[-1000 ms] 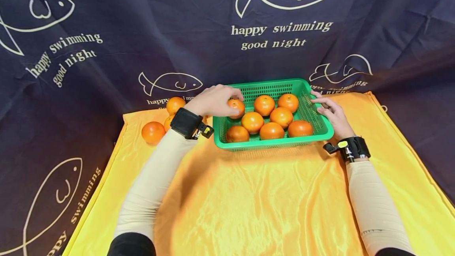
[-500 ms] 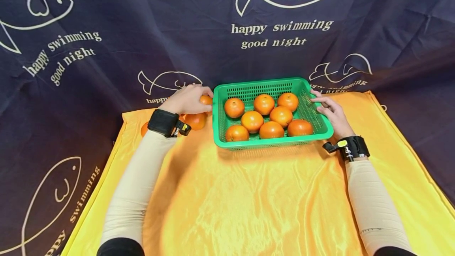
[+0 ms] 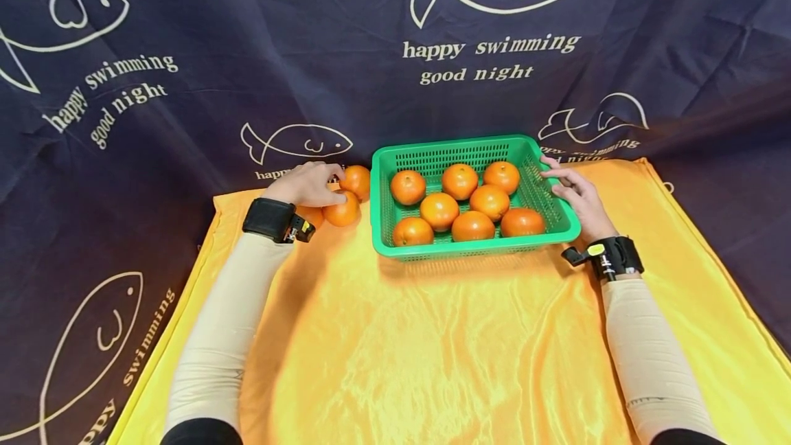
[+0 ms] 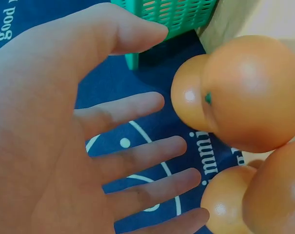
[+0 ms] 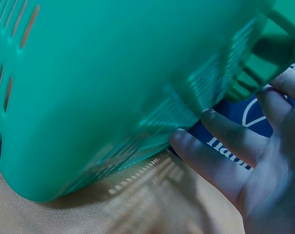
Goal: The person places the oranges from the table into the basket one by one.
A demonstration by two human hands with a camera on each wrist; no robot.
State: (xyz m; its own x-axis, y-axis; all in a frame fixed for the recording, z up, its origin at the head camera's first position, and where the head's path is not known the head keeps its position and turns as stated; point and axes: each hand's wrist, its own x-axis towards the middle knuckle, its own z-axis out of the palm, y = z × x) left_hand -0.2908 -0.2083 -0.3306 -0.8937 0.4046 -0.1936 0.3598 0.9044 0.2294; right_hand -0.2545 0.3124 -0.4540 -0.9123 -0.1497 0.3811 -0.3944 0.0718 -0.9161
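Note:
My left hand (image 3: 304, 185) reaches over the loose oranges on the left, its fingers spread and nearly straight in the left wrist view. Its thumb overlaps an orange (image 3: 341, 209) in the head view, and another orange (image 3: 356, 183) lies just beyond the fingertips. Nothing is in the palm. A third orange (image 3: 311, 215) is partly hidden under the wrist. To the right, a green plastic basket (image 3: 476, 250) holds several oranges (image 3: 439, 211). Extended fingers of my right hand (image 3: 583, 203) touch the basket's right side; the right wrist view shows fingertips (image 5: 180, 136) against its outer wall.
A yellow satiny cloth (image 3: 445, 349) covers the table. Behind it hangs a dark blue curtain (image 3: 346, 33) with white fish prints, close to the basket's back rim. The left wrist view shows oranges (image 4: 254, 95) grouped near the basket.
My left hand has come away from an orange inside the basket and moved left to the loose oranges outside. The right hand and basket have stayed in place.

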